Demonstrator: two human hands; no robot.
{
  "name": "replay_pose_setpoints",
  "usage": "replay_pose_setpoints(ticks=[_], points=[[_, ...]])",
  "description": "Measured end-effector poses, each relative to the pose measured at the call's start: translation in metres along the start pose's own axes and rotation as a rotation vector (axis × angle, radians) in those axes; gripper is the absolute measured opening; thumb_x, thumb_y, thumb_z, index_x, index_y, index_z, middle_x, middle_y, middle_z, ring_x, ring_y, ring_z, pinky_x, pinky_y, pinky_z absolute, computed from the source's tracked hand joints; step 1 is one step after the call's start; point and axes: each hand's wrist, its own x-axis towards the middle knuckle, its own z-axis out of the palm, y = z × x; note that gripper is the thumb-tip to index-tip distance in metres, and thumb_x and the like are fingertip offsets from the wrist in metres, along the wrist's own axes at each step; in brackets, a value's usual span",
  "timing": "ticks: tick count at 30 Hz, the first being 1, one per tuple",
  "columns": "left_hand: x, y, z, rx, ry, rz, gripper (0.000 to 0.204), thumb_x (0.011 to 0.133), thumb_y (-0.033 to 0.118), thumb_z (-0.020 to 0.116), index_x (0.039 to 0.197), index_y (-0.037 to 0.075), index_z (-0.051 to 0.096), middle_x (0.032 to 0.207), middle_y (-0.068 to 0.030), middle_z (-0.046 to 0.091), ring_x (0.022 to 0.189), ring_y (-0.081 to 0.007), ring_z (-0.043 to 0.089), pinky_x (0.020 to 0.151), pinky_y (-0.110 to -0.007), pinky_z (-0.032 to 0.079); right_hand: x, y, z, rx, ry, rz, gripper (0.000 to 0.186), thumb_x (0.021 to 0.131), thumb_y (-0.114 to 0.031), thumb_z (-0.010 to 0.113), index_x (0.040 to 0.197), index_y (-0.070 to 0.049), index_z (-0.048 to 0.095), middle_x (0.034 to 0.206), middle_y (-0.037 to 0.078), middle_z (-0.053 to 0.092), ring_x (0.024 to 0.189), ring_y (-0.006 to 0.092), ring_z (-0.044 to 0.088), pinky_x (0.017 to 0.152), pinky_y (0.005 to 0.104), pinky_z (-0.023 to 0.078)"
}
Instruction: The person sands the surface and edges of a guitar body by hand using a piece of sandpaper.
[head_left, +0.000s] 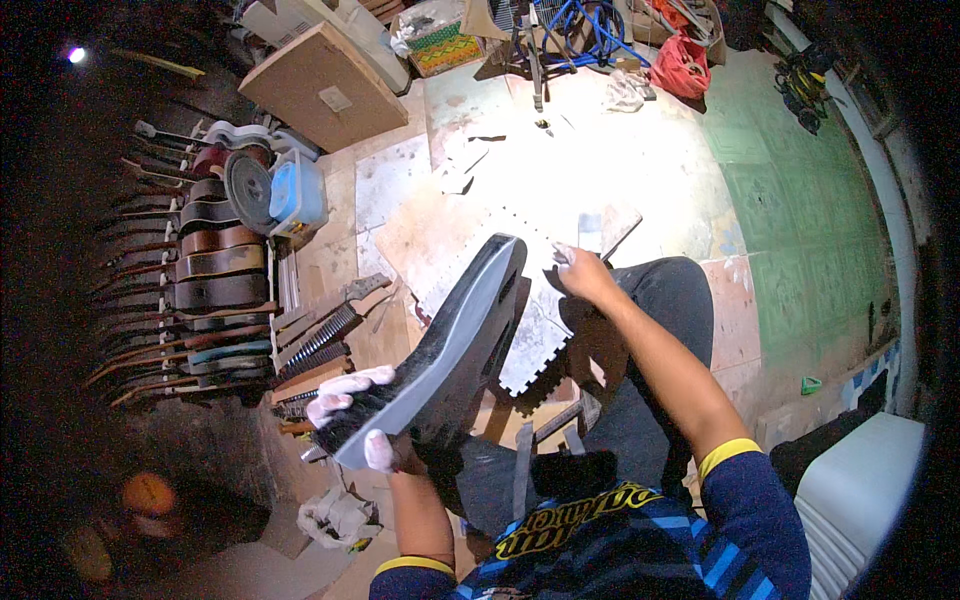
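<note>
A black guitar body point(470, 320) with a smooth grey curved side stands tilted on edge in front of me, one end raised away from me. My left hand point(350, 415), dusted white, is wrapped round its near lower end, fingers on one face and thumb on the other. To the right of the far end, apart from it, is my right hand point(580, 270). Its fingers are closed, with a small dark bit showing at the tips that I cannot make out. Just beyond lies a pale flat piece point(589, 234) on a board.
Several guitars point(220, 262) stand in a row at left, beside a clear plastic tub point(312, 200). A mat with toothed edges point(540, 345) lies under my work. Dark ridged strips point(325, 335) lie left. Blue hose point(590, 35) and a red bag point(682, 68) are at the back, a white chair point(860, 490) at right.
</note>
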Motion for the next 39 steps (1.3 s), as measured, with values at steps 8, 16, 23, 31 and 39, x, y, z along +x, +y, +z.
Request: replay_pose_setpoints(ticks=[8,16,23,31,39], points=[[0.029,-0.019,-0.016,0.021,-0.046,-0.2,0.047,0.075,0.016,0.068,0.113,0.004,0.043,0.09,-0.022,0.061,0.085,-0.0357,0.063,0.092,-0.059,0.05,-0.012,-0.049,0.019,-0.274,-0.099,0.019,0.081,0.084,-0.024,0.067,0.155,-0.005,0.033,0.157,0.026,0.035,0.144,0.0411,0.035,0.119,0.0531,0.027],[0.033,-0.032,0.024,0.046,-0.142,-0.194,0.045,0.079,0.022,0.074,0.108,0.005,0.044,0.098,-0.0118,0.052,0.098,-0.0279,0.056,0.088,-0.047,0.052,-0.05,-0.141,0.046,0.035,-0.058,-0.537,0.119,0.084,-0.068,0.059,0.155,0.012,0.009,0.163,0.033,0.005,0.154,0.0432,0.004,0.123,0.0553,0.006],[-0.01,-0.04,-0.014,-0.648,-0.074,-0.552,0.059,0.08,0.028,0.075,0.126,0.007,0.046,0.126,-0.015,0.054,0.124,-0.0294,0.053,0.108,-0.046,0.044,-0.14,-0.287,0.009,0.528,-0.082,-0.905,0.129,0.078,-0.092,0.037,0.157,0.007,0.014,0.161,0.032,0.017,0.152,0.0431,0.015,0.122,0.0542,0.011],[0.02,-0.045,0.021,-0.49,0.102,-0.295,0.038,0.08,0.012,0.066,0.109,0.005,0.043,0.099,-0.0132,0.052,0.097,-0.0268,0.056,0.094,-0.044,0.048,-0.007,-0.106,0.062,0.158,0.044,-0.705,0.111,0.089,-0.083,0.035,0.159,0.001,0.017,0.165,0.023,0.018,0.153,0.0399,0.016,0.123,0.0521,0.013],[0.032,-0.035,0.027,0.101,0.114,-0.315,0.048,0.076,0.028,0.074,0.105,0.006,0.043,0.09,-0.0094,0.051,0.085,-0.022,0.057,0.084,-0.038,0.05,-0.09,-0.184,0.054,0.414,-0.116,-0.848,0.118,0.085,-0.088,0.033,0.161,-0.001,0.011,0.167,0.024,0.01,0.155,0.0395,0.008,0.123,0.0529,0.007]])
